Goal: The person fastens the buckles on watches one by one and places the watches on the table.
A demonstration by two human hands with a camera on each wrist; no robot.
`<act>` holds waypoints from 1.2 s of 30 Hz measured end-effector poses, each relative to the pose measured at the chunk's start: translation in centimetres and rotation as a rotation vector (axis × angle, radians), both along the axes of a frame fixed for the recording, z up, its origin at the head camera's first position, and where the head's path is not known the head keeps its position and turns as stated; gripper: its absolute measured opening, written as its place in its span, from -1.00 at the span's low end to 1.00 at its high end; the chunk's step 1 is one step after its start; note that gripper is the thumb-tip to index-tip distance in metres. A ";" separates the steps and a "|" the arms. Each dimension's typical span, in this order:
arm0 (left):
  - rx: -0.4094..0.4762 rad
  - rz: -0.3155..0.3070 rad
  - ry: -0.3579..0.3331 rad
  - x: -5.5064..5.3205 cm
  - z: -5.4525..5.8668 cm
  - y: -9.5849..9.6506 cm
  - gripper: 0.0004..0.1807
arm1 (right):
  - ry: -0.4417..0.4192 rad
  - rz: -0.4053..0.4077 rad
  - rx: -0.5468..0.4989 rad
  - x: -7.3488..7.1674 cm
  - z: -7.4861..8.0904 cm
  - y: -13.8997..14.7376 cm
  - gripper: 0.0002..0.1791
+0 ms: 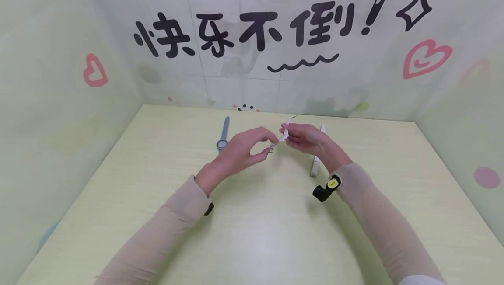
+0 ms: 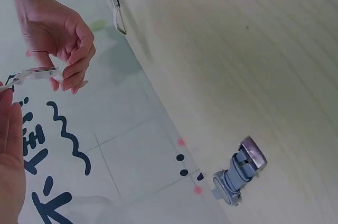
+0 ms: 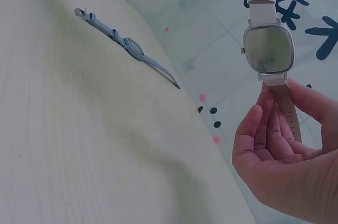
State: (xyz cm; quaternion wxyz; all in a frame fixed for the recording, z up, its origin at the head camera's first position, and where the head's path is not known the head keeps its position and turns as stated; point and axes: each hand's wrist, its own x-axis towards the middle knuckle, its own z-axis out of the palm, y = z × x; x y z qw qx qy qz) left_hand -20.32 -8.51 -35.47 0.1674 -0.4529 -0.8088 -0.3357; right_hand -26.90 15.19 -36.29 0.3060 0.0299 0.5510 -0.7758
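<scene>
A white-strapped wristwatch point(image 3: 269, 49) with a squarish silver case is held up above the table between both hands. The left hand point(image 1: 246, 147) pinches the buckle end of its strap between thumb and fingers. By the other strap, the one with holes just below the case, the right hand point(image 1: 305, 138) grips it, as the right wrist view shows. Only part of the left hand point(image 2: 10, 145) appears at the edge of the left wrist view. A blue-grey wristwatch point(image 1: 222, 144) lies on the table beyond the left hand.
Another white-strapped watch point(image 1: 315, 169) lies on the table under the right forearm, partly hidden by it. The pale wood-grain table point(image 1: 252, 228) meets a printed fabric wall point(image 1: 236, 84) at the back. Fabric walls also stand left and right.
</scene>
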 end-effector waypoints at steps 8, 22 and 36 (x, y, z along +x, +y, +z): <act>0.224 0.010 -0.097 -0.1 0.2 -0.1 -0.71 | -0.041 -0.087 -0.074 0.3 0.4 -0.4 -0.78; 0.443 0.107 -0.170 -0.2 -0.2 -0.1 -0.76 | -0.055 -0.240 -0.220 1.4 0.6 -0.8 -0.81; 0.419 0.237 -0.202 0.0 -0.4 -0.2 -0.80 | 0.189 -0.267 -0.033 3.0 0.6 -1.0 -0.87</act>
